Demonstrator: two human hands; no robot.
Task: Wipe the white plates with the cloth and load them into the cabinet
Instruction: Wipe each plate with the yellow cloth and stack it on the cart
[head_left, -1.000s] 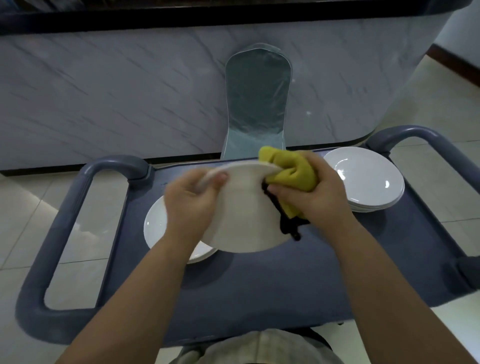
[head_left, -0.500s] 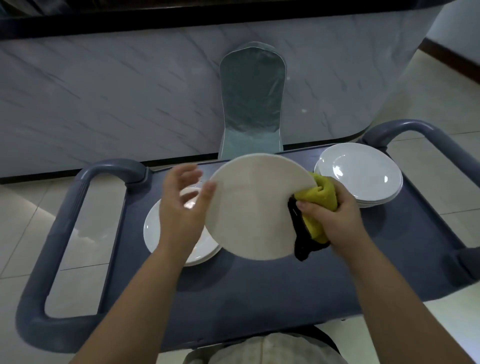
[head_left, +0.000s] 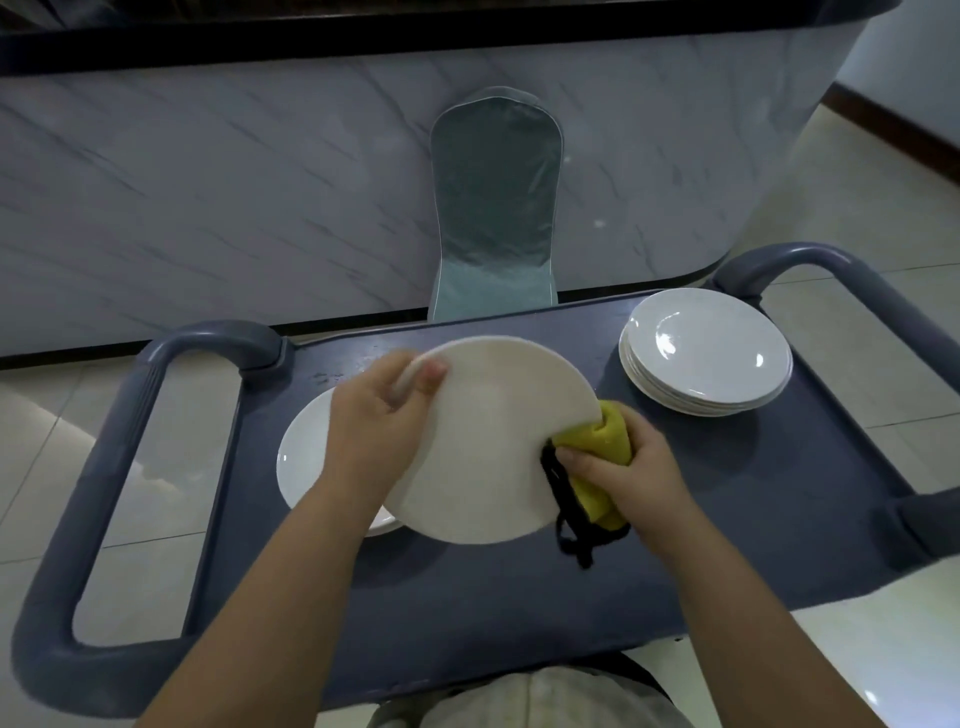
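Above the grey cart (head_left: 779, 519), the left hand (head_left: 376, 431) pinches the upper left rim of a tilted white plate (head_left: 493, 441) while the right hand (head_left: 631, 473) grips a yellow cloth (head_left: 605, 441) against its right edge, with plate stacks at left (head_left: 304, 457) and far right (head_left: 706, 351).

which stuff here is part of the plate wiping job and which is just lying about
Job: held plate, yellow cloth, right plate stack, left plate.
Lying about: cart, covered chair, marble counter.
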